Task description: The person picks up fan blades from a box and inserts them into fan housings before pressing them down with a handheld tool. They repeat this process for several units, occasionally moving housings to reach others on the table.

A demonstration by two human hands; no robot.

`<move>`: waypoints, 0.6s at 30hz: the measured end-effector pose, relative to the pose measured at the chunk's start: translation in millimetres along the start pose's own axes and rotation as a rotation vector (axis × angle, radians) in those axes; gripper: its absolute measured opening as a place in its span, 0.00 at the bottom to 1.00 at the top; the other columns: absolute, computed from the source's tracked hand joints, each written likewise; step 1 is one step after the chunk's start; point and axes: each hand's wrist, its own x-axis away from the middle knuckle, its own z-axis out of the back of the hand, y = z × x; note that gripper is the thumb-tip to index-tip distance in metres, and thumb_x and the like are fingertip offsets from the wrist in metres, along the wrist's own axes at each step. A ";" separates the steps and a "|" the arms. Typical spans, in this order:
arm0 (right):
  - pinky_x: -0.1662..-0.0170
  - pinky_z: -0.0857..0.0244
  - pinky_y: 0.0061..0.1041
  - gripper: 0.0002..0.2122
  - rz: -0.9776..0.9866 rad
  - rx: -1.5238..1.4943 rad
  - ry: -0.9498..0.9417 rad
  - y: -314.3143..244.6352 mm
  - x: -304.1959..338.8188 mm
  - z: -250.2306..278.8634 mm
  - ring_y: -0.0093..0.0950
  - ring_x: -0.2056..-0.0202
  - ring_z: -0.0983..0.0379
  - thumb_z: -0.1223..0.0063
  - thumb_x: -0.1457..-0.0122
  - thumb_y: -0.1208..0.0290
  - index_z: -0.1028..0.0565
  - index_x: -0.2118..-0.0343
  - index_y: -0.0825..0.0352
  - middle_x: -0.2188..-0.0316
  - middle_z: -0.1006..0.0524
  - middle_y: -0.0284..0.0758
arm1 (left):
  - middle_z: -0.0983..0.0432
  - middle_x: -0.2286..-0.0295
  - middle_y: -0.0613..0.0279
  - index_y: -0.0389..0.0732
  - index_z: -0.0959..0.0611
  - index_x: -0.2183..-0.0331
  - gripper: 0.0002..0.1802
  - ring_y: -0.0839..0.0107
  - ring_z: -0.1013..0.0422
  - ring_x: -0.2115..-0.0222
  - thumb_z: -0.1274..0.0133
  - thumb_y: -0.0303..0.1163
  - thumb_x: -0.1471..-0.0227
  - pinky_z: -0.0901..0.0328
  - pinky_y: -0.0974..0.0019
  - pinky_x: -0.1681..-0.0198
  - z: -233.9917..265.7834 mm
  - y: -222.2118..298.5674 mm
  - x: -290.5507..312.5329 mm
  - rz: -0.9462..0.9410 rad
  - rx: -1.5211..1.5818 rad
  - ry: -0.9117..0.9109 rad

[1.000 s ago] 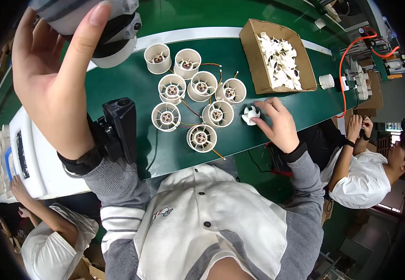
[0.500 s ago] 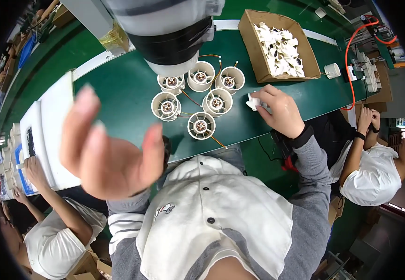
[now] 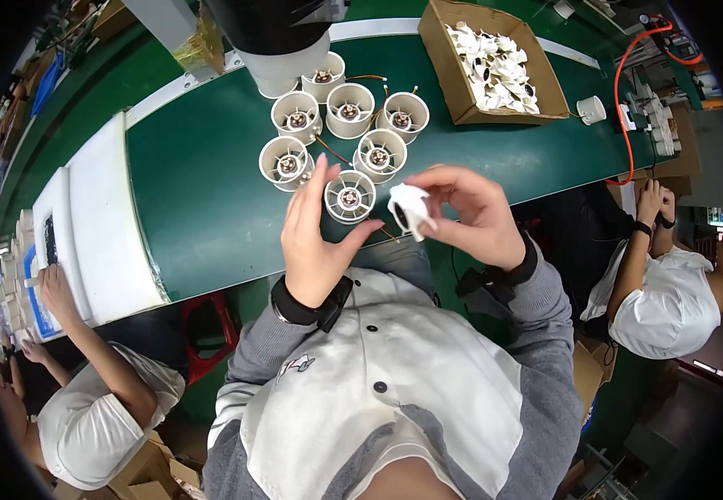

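Curving around the nearest white housing (image 3: 350,197) from its left and near sides, the left hand (image 3: 316,246) is seen in the head view with thumb and fingers apart; whether contact is made cannot be told. A white fan wheel (image 3: 410,208) is clamped between thumb and fingers by the right hand (image 3: 480,218), tilted just right of that housing. More housings (image 3: 349,110) are grouped farther off on the green table (image 3: 211,225), and white bladed parts (image 3: 495,71) are held in a cardboard box (image 3: 441,67) at far right.
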 end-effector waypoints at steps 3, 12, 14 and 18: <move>0.70 0.36 0.26 0.13 0.232 0.624 -0.166 -12.9 -24.2 -19.1 0.24 0.70 0.29 0.43 0.50 0.75 0.26 0.60 0.67 0.69 0.26 0.34 | 0.27 0.60 0.55 0.37 0.34 0.46 0.47 0.59 0.31 0.60 0.32 0.25 0.71 0.35 0.62 0.56 -3.2 -6.8 4.3 0.062 0.067 -0.009; 0.68 0.34 0.28 0.05 0.386 1.427 -0.461 3.3 -61.0 -42.0 0.31 0.71 0.28 0.44 0.62 0.76 0.24 0.78 0.67 0.75 0.28 0.35 | 0.27 0.60 0.53 0.36 0.32 0.47 0.45 0.58 0.30 0.60 0.35 0.22 0.73 0.35 0.61 0.56 -3.4 -9.0 10.9 0.032 0.081 0.000; 0.68 0.34 0.28 0.04 0.341 1.478 -0.530 3.2 -63.7 -44.6 0.30 0.72 0.28 0.45 0.63 0.75 0.25 0.81 0.67 0.75 0.28 0.35 | 0.27 0.60 0.53 0.36 0.31 0.48 0.44 0.57 0.30 0.60 0.35 0.21 0.73 0.35 0.61 0.55 -3.2 -9.2 11.2 0.020 0.067 0.002; 0.68 0.33 0.28 0.03 0.396 1.569 -0.523 11.5 -55.9 -52.2 0.29 0.70 0.28 0.47 0.62 0.76 0.25 0.81 0.68 0.75 0.28 0.35 | 0.27 0.61 0.53 0.36 0.29 0.51 0.41 0.56 0.31 0.60 0.34 0.22 0.74 0.36 0.60 0.55 -4.6 -9.9 12.7 0.022 0.081 0.004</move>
